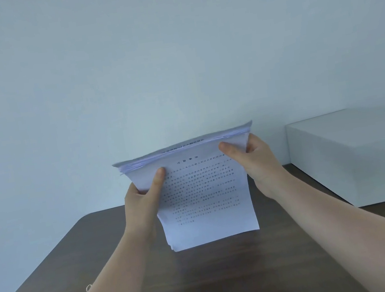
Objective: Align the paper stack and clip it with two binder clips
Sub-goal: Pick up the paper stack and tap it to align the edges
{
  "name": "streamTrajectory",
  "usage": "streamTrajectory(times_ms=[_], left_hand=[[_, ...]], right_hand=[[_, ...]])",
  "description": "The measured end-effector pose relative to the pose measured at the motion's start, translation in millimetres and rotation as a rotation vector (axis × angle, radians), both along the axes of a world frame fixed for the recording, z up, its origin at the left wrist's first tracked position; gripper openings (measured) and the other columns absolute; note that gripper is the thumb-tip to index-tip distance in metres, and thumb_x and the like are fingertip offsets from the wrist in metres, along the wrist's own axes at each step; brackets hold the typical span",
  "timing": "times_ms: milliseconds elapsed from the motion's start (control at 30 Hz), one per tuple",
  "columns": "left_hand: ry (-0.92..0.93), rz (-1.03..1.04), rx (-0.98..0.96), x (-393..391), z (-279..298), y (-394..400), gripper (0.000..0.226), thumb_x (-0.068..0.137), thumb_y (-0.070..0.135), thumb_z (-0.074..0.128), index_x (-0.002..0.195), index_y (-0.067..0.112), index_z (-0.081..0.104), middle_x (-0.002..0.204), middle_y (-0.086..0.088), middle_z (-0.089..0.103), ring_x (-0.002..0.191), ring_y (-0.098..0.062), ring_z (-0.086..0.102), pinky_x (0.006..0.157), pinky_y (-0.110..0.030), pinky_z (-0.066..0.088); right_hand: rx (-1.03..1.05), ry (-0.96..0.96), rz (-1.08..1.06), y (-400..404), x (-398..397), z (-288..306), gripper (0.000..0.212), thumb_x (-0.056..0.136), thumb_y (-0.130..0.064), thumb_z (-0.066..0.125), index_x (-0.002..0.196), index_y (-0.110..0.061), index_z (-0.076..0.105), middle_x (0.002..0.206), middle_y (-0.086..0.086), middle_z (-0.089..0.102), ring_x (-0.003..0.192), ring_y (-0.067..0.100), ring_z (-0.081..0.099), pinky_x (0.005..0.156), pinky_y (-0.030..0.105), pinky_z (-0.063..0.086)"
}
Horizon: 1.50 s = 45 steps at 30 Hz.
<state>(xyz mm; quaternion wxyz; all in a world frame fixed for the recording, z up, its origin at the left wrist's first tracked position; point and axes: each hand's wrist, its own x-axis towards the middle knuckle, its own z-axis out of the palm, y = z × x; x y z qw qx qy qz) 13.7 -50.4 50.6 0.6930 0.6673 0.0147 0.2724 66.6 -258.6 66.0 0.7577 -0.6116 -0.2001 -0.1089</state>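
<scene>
A thick stack of white printed paper [205, 202] stands upright on its lower edge on the dark wooden table [208, 282]. My left hand [143, 194] grips its upper left side, thumb on the front sheet. My right hand [254, 158] grips the upper right corner, thumb on the front. The top edges of the sheets are uneven and fan backward. A small wire loop [89, 287], possibly part of a binder clip, peeks out beside my left forearm near the table's left edge. No other clip is in view.
A large white box [364, 156] sits at the right of the table against the pale wall [173, 60]. The table's left edge runs diagonally at the lower left.
</scene>
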Motion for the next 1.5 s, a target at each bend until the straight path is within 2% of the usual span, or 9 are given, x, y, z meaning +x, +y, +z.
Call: streamTrajectory(times_ms=[167, 300, 400, 667, 833, 967, 1300, 1400, 1500], left_hand=[[-0.065, 0.023, 0.078, 0.5, 7.5, -3.2, 0.052, 0.073, 0.056, 0.071, 0.112, 0.023, 0.062, 0.106, 0.004, 0.073, 0.095, -0.008, 0.07, 0.075, -0.025, 0.053], [-0.132, 0.081, 0.086, -2.9, 19.3, -7.2, 0.058, 0.074, 0.074, 0.052, 0.111, 0.029, 0.06, 0.116, 0.002, 0.067, 0.107, -0.018, 0.063, 0.095, -0.039, 0.05], [-0.148, 0.128, -0.024, -6.6, 28.5, -14.8, 0.049, 0.088, 0.067, 0.038, 0.093, 0.021, 0.053, 0.092, 0.012, 0.053, 0.082, -0.004, 0.05, 0.079, -0.024, 0.039], [-0.175, 0.285, -0.138, -11.7, 48.5, -24.3, 0.048, 0.089, 0.04, 0.053, 0.053, 0.027, 0.025, 0.048, 0.01, 0.023, 0.047, -0.008, 0.024, 0.054, -0.028, 0.016], [-0.21, 0.315, -0.167, -13.2, 50.7, -26.1, 0.054, 0.086, 0.053, 0.055, 0.057, 0.024, 0.02, 0.053, 0.01, 0.022, 0.053, -0.011, 0.024, 0.055, -0.026, 0.021], [-0.21, 0.385, -0.143, -5.0, 52.8, -22.0, 0.035, 0.083, 0.023, 0.052, 0.057, 0.02, 0.029, 0.055, 0.007, 0.023, 0.046, -0.009, 0.022, 0.051, -0.023, 0.022], [-0.216, 0.315, 0.079, 5.6, 35.8, -2.8, 0.04, 0.091, 0.051, 0.05, 0.069, 0.018, 0.042, 0.061, 0.009, 0.031, 0.056, -0.01, 0.032, 0.056, -0.023, 0.028], [-0.076, 0.222, 0.18, 6.1, 24.9, 6.3, 0.054, 0.088, 0.054, 0.053, 0.058, 0.023, 0.022, 0.051, 0.01, 0.022, 0.05, -0.011, 0.022, 0.052, -0.027, 0.018], [-0.017, 0.145, 0.14, 6.5, 22.5, 10.0, 0.053, 0.086, 0.061, 0.051, 0.062, 0.02, 0.028, 0.064, -0.001, 0.031, 0.061, -0.017, 0.032, 0.057, -0.028, 0.025]], right_hand=[[0.045, -0.043, -0.039, 4.0, -0.5, 2.3, 0.068, 0.053, -0.048, 0.084, 0.115, -0.04, 0.055, 0.122, -0.014, 0.06, 0.111, 0.003, 0.057, 0.09, 0.027, 0.048], [0.057, -0.019, -0.065, 1.7, -0.6, 1.0, 0.04, 0.068, -0.026, 0.084, 0.1, -0.037, 0.062, 0.106, -0.009, 0.072, 0.099, 0.009, 0.068, 0.089, 0.034, 0.054], [0.024, 0.029, -0.022, 1.6, -1.0, -1.3, 0.023, 0.069, -0.021, 0.083, 0.09, -0.027, 0.074, 0.091, -0.008, 0.079, 0.092, 0.013, 0.073, 0.091, 0.041, 0.057], [-0.023, 0.031, 0.028, 1.7, -2.6, 0.6, 0.041, 0.067, -0.023, 0.084, 0.106, -0.018, 0.073, 0.102, -0.001, 0.077, 0.097, 0.018, 0.072, 0.091, 0.042, 0.056], [-0.032, 0.036, 0.039, 0.6, -3.1, 1.9, 0.03, 0.07, -0.02, 0.082, 0.099, -0.021, 0.075, 0.1, 0.0, 0.078, 0.095, 0.018, 0.073, 0.09, 0.041, 0.057], [-0.086, 0.027, 0.053, -0.1, -1.7, -0.9, 0.036, 0.069, -0.022, 0.082, 0.104, -0.014, 0.075, 0.102, 0.003, 0.078, 0.096, 0.019, 0.073, 0.093, 0.042, 0.055], [-0.198, -0.027, 0.001, -1.1, -3.3, 5.0, 0.022, 0.082, -0.034, 0.072, 0.104, -0.033, 0.07, 0.105, -0.008, 0.075, 0.101, 0.012, 0.069, 0.093, 0.039, 0.055], [-0.236, -0.044, -0.012, -0.2, -8.5, 13.0, 0.019, 0.083, -0.046, 0.066, 0.098, -0.036, 0.071, 0.111, 0.009, 0.073, 0.108, 0.032, 0.065, 0.096, 0.054, 0.051], [-0.332, -0.056, 0.038, 0.2, -10.5, 16.3, 0.041, 0.075, -0.065, 0.056, 0.1, -0.036, 0.07, 0.123, 0.024, 0.06, 0.117, 0.045, 0.054, 0.102, 0.062, 0.041]])
